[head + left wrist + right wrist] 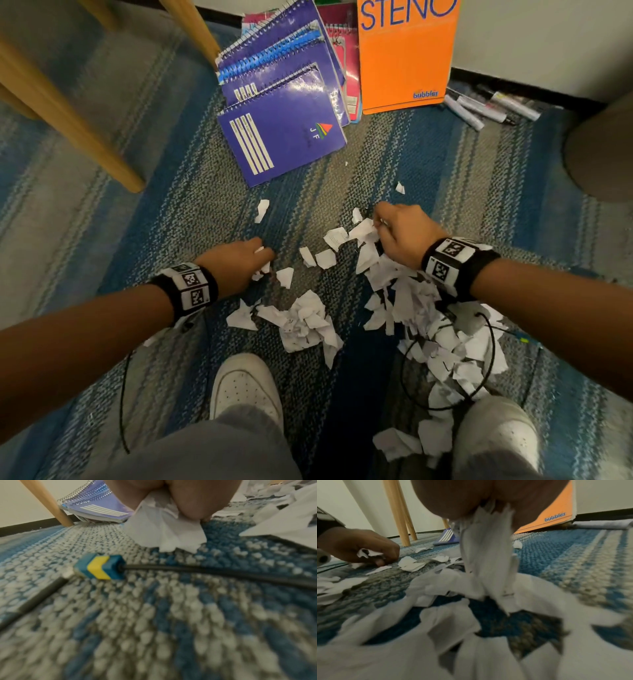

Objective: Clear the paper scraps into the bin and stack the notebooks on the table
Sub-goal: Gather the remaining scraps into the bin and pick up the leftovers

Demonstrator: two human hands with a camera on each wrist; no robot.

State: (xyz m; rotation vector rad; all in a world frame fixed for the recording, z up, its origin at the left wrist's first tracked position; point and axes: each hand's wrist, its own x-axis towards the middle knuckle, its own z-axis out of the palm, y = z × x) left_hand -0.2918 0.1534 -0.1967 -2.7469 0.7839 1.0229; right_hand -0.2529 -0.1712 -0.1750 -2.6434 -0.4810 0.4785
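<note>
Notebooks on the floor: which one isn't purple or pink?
The big orange notebook printed STENO, standing against the wall. The spiral notebooks fanned out beside it are purple, with pink ones behind.

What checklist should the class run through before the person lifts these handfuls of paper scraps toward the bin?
1. Left hand grips scraps: ok.
2. Right hand grips paper scraps: ok.
3. Loose scraps off the carpet: not ok, many remain.
4. Bin located: cannot tell, none clearly in view.
5. Black cable free of the scrap pile: not ok, it loops over it.
6. Purple notebooks stacked on the table: not ok, on the floor.
</note>
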